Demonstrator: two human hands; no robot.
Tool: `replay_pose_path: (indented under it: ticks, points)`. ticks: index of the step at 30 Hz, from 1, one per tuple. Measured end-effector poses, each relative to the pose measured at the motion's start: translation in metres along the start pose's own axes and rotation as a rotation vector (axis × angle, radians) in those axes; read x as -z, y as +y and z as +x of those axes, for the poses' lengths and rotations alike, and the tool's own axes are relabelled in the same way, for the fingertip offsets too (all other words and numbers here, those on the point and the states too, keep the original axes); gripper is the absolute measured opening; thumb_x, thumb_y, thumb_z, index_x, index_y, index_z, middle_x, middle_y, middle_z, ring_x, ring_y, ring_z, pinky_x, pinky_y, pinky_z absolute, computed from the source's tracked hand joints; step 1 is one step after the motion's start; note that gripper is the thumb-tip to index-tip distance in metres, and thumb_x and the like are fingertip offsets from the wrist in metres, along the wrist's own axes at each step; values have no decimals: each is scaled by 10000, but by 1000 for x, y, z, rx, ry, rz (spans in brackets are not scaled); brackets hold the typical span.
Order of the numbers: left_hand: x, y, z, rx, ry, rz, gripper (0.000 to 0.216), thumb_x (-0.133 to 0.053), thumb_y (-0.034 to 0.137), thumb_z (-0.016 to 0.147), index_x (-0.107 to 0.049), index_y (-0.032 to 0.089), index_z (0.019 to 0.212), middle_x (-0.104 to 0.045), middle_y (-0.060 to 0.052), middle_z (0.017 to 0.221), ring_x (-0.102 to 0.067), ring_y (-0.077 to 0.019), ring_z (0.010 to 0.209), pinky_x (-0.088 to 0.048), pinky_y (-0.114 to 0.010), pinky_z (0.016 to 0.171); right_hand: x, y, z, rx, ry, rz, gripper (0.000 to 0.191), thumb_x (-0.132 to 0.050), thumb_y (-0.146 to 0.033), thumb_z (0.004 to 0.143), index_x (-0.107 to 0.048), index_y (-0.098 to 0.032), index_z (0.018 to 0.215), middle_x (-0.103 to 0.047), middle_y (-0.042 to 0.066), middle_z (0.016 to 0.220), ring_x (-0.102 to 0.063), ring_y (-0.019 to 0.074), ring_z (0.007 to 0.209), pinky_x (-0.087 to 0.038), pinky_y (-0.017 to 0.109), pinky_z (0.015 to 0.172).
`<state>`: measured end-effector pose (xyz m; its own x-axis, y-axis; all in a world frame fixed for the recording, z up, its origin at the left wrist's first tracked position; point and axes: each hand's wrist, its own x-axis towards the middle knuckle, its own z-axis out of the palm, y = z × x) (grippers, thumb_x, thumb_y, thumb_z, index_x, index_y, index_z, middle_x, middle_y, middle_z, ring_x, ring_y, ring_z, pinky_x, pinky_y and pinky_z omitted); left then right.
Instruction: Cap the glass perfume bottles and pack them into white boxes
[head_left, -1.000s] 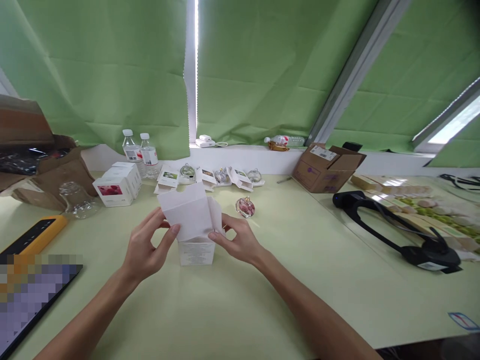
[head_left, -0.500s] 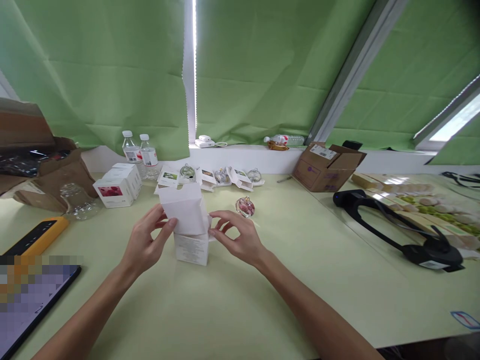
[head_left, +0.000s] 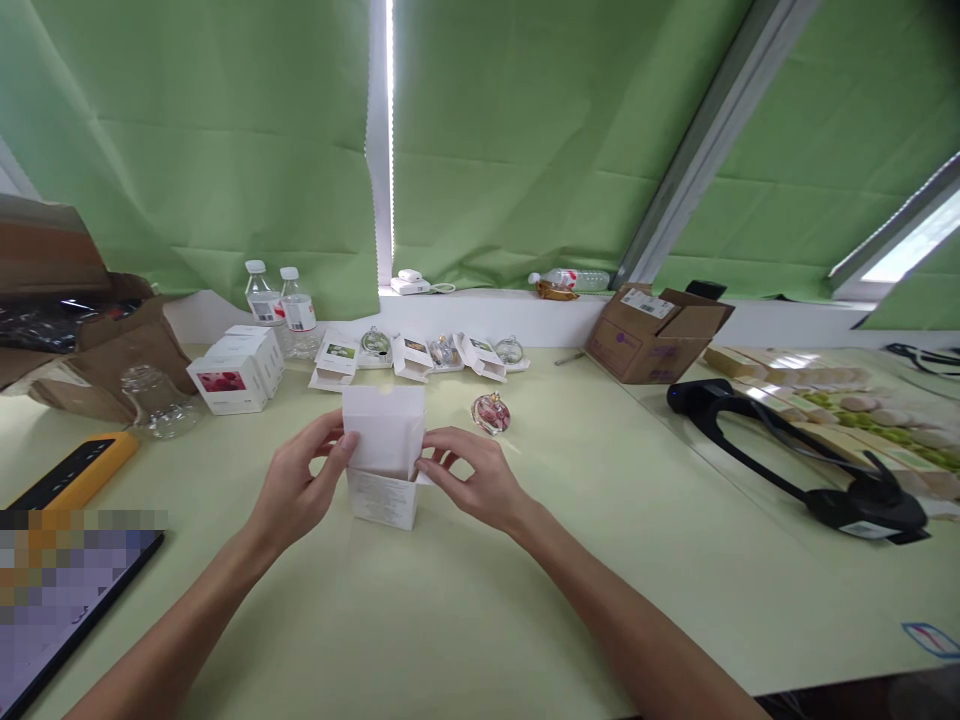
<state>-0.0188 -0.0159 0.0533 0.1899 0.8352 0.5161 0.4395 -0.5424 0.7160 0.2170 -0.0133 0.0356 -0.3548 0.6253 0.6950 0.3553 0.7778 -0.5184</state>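
Observation:
A small white cardboard box (head_left: 382, 500) with fine print on its near side stands on the table in front of me. Its top is open and the lid flap is raised at the back. My left hand (head_left: 300, 485) is closed at the flap's left edge, thumb on its white face. On the other side, my right hand (head_left: 476, 480) pinches the box's right side flap. What lies inside the box is hidden. Just beyond my right hand is a round clear ornament (head_left: 491, 412) with dark red contents and a gold-coloured top.
White boxes (head_left: 232, 375) and a clear jar (head_left: 157, 400) stand left. Behind are several opened boxes (head_left: 337, 360) with round ornaments. A brown carton (head_left: 645, 335), a black headset (head_left: 795, 470), a yellow-black device (head_left: 75, 475) and a tablet (head_left: 75, 610) lie around the table.
The lid flap has shifted right and lower, now in line with the box, and more of the opening shows. Both hands have stayed nearly in place.

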Motion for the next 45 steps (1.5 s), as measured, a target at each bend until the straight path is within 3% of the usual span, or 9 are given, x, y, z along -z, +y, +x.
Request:
replay_pose_path:
  ticks: [12,20,28,36,40,45]
  points:
    - [-3,2,0,-4,-53,-12,338,-570,341,877,-545,226,1195,-650,-50,1091,-632,-177,896,-569,-322,769,2,-5,1,-109,-102,9,307,-566,-366,894,-596,-199,1150,-694,54,955,-610,129,680,-561,266,612]
    - [-5,2,-1,8,-17,-15,452,-591,335,862,-462,248,1286,-645,-55,1124,-649,-194,931,-583,-323,738,1,-2,-2,-81,-49,21,410,-592,-345,874,-518,-228,1260,-656,68,1074,-634,149,756,-584,284,633]
    - [-5,5,0,-94,-61,16,250,-565,288,883,-601,251,1128,-622,-30,1126,-616,-171,940,-582,-289,752,0,4,-4,-59,-16,1,589,-583,-312,884,-353,-270,1425,-618,83,1203,-650,160,800,-602,299,646]
    - [-7,6,0,-132,-39,2,187,-580,249,874,-631,243,1054,-608,-29,1092,-605,-157,916,-588,-278,726,1,-1,0,-2,85,-37,399,-551,-245,900,-493,-265,1295,-591,86,1240,-636,164,867,-607,280,609]
    - [-8,7,0,-119,-79,22,154,-560,267,886,-643,239,1012,-565,-48,1185,-600,-176,970,-597,-291,720,2,-4,2,-8,95,-14,299,-531,-218,903,-537,-251,1200,-530,96,1325,-568,211,1121,-611,305,689]
    - [-10,6,0,-103,-97,27,110,-559,294,884,-627,211,860,-535,-57,1198,-609,-165,910,-606,-291,678,1,-4,1,-6,99,-65,156,-545,-230,896,-553,-228,1053,-575,119,1263,-547,243,1173,-572,372,795]
